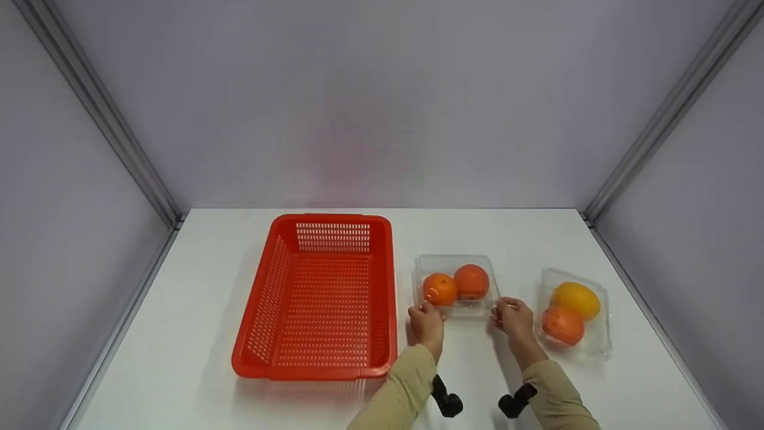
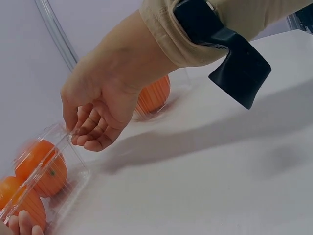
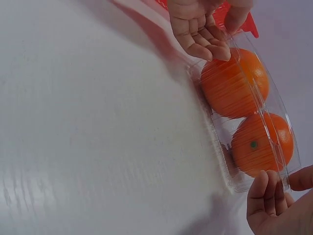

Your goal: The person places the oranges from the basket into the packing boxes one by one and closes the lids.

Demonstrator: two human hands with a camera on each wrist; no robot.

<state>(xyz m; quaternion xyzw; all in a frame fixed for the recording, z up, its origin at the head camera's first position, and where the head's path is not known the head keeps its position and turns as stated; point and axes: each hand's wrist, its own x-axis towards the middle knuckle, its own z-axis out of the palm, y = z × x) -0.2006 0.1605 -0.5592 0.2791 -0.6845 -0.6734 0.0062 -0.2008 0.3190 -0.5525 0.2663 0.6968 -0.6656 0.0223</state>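
Observation:
A clear plastic clamshell box (image 1: pixel 433 263) with two oranges (image 1: pixel 440 289) inside stands right of the red basket. At its near left corner my left hand (image 1: pixel 427 327) pinches the rim between thumb and fingers. My right hand (image 1: pixel 515 321) grips the near right corner the same way. In the right wrist view, the right hand (image 3: pixel 279 205) has its fingertips under the rim and the thumb on the other side. The box's seam runs between both hands, and the oranges (image 3: pixel 261 147) show through the plastic. The left wrist view shows the right hand (image 2: pixel 105 93) at the rim's end.
The empty red slotted basket (image 1: pixel 316 372) stands on the left of the white table (image 1: pixel 483 233). On the right, near my right forearm, lies a second clear box (image 1: pixel 598 346) with a yellow fruit (image 1: pixel 576 300) and an orange fruit (image 1: pixel 563 326). Pale walls enclose the back and sides.

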